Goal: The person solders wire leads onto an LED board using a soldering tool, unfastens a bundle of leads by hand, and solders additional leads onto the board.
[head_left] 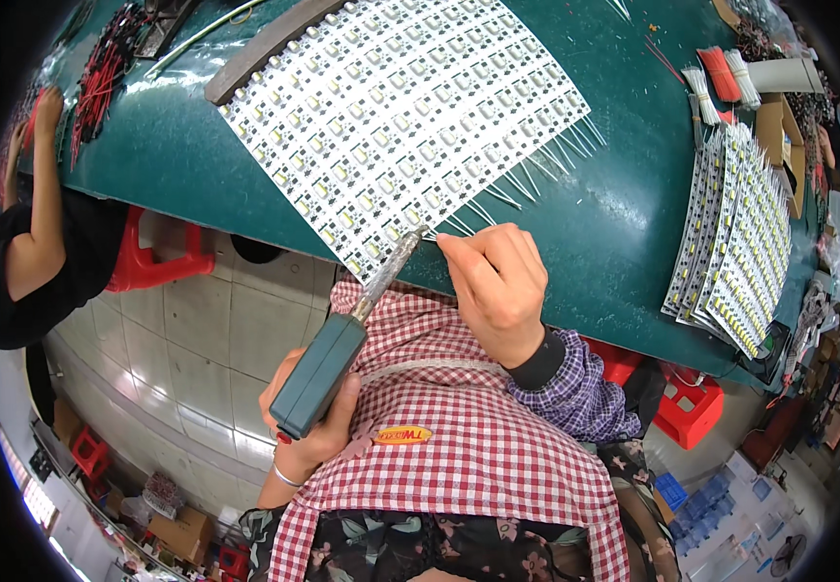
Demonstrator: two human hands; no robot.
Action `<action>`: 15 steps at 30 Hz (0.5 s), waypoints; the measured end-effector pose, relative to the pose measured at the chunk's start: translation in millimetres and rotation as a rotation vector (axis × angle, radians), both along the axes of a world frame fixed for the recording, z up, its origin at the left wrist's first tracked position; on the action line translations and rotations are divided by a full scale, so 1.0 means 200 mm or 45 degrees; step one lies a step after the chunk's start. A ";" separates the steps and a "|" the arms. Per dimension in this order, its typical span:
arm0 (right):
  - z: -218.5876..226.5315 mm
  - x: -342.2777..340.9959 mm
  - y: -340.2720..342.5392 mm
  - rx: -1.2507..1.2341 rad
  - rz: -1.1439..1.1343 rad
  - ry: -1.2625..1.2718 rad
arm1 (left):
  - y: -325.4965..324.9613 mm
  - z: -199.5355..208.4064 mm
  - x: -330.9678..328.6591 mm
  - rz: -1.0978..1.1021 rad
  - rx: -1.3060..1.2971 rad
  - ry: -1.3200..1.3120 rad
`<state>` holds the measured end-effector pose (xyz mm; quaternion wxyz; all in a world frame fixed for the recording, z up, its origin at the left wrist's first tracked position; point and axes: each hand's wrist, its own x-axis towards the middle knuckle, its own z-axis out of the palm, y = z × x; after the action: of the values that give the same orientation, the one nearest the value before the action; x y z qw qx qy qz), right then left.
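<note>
We are pressing the thumb and forefinger of our right hand (502, 281) together, this grip pinching what looks like a thin white wire (430, 237) near its end. The left hand (328, 434) is wrapping around the dark green handle of a soldering iron (323, 373), whose metal barrel is slanting up and away from us. Its tip is sitting just beside our right fingertips; whether it is touching the wire, we cannot tell. At this step, which we are judging to be a joint at the panel's edge, we should be letting the wire lie flat on its contact, heating both briefly, and holding the wire motionless until the joint sets. We should also be minding the small gap between hot metal and fingertips.

The white panel (391, 126) is lying on the green surface (624, 233), one corner pointing towards us, with a dark bar (270, 53) resting along its far-left edge, probably steadying it. Farther up the edge being worked, more pale wires (552, 158) are sticking out; we should be matching their spacing. To the right, similar panels (735, 242) are standing in a stack below wire bundles (721, 76).
</note>
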<state>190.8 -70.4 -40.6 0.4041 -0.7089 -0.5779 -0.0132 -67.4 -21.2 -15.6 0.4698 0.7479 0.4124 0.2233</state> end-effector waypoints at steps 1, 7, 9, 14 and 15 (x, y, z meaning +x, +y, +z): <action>0.00 0.00 0.00 0.000 0.000 0.000 | 0.00 0.00 0.00 0.001 -0.013 0.011; -0.01 0.00 0.00 0.000 0.008 -0.028 | 0.00 0.00 -0.01 -0.038 0.003 0.082; -0.01 0.00 0.00 -0.004 0.007 -0.034 | 0.00 0.01 -0.01 -0.044 0.002 0.096; -0.02 0.00 0.00 0.010 0.005 -0.051 | -0.01 0.01 -0.05 0.006 0.013 0.125; -0.02 0.00 0.01 0.008 0.003 -0.053 | -0.01 0.01 -0.05 0.006 0.014 0.127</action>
<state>190.5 -69.2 -44.3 0.3943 -0.7065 -0.5870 -0.0290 -77.1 -23.2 -14.2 0.4441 0.7596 0.4359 0.1890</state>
